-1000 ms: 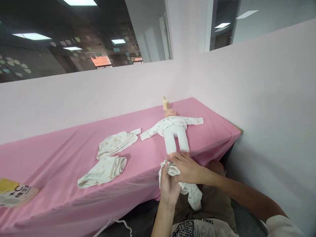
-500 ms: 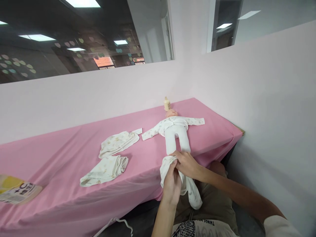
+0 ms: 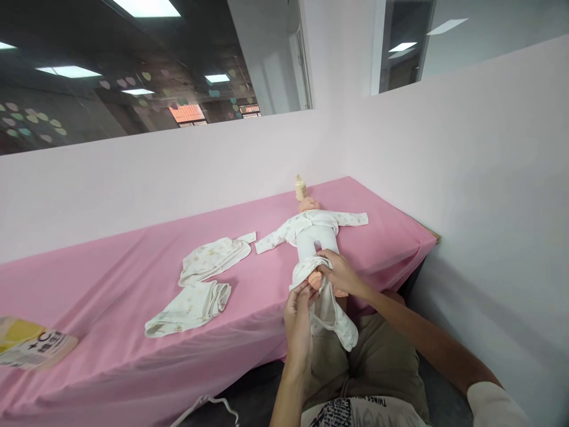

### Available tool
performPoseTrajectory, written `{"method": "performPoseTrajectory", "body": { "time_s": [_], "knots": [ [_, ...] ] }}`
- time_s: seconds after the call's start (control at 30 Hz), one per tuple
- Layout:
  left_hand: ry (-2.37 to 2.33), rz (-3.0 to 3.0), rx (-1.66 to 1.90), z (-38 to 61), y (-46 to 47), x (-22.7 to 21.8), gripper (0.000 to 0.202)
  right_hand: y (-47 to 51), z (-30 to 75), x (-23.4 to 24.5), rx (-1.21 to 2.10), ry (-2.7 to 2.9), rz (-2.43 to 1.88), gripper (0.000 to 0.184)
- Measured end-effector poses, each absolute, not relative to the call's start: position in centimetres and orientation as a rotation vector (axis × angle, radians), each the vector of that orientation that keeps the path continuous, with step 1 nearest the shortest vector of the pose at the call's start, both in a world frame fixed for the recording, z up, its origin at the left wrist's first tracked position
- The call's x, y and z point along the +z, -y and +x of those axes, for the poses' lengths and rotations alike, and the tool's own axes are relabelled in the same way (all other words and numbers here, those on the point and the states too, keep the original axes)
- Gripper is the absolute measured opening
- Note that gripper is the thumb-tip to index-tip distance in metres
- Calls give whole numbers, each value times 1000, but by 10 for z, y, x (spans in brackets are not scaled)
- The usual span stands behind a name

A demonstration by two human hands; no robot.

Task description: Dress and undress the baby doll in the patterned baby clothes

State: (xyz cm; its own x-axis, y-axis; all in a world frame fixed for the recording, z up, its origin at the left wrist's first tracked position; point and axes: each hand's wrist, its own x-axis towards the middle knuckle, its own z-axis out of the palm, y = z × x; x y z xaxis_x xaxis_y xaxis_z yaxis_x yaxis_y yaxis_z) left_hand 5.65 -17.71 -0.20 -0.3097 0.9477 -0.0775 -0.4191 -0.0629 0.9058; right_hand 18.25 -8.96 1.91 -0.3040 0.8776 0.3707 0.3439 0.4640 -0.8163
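A baby doll [image 3: 311,234] lies on its back on the pink-covered table, arms spread, in a white printed top, with its feet toward me. Both my hands are at its feet, closed on a pair of white printed baby pants [image 3: 326,308]. My left hand [image 3: 299,314] pinches the fabric edge beside one bare foot [image 3: 315,280]. My right hand [image 3: 340,273] grips the waistband at the lower legs, and its fingertips are partly hidden by cloth. One pant leg hangs over the table edge above my lap. The doll's other foot shows below my right hand.
To the left lie a printed top [image 3: 216,258] and a folded printed garment [image 3: 189,308]. A baby bottle [image 3: 301,187] stands behind the doll's head. A yellow-and-white package [image 3: 33,344] sits at far left on the pink cloth [image 3: 111,284]. Walls border the back and right.
Both hands have moved up toward the doll with the pants. The waistband is now around one lower leg, and the feet have come into view. The hanging leg has risen slightly.
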Motion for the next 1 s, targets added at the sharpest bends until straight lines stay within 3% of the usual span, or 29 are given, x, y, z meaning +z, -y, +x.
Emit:
{"method": "performPoseTrajectory", "body": {
  "time_s": [0.23, 0.37, 0.5, 0.67, 0.73, 0.83, 0.9, 1.0],
  "knots": [
    [-1521, 1163, 1797, 34, 131, -29, 36, 62, 179, 13, 821, 1866, -960, 27],
    [-1723, 1564, 1605, 25, 118, -36, 40, 50, 178, 8, 703, 1970, -1051, 28],
    [-1883, 1829, 1314, 9, 119, -39, 37, 67, 185, -3, 585, 2011, -1074, 41],
    [-1844, 1942, 1202, -3, 143, -3, 24, 115, 217, -55, 446, 1525, -1230, 23],
    [-1784, 1908, 1354, 8, 150, 25, 23, 130, 226, -82, 568, 1320, -1325, 22],
    [-1478, 2053, 1243, 38, 139, 63, 20, 141, 226, -112, 1109, 1197, -1305, 20],
    [-1439, 2302, 848, 58, 118, 78, 20, 143, 218, -121, 1462, 1182, -1200, 19],
    [-1515, 2508, 150, 78, 83, 86, 10, 142, 210, -120, 1676, 1190, -1134, 17]
  ]
}}
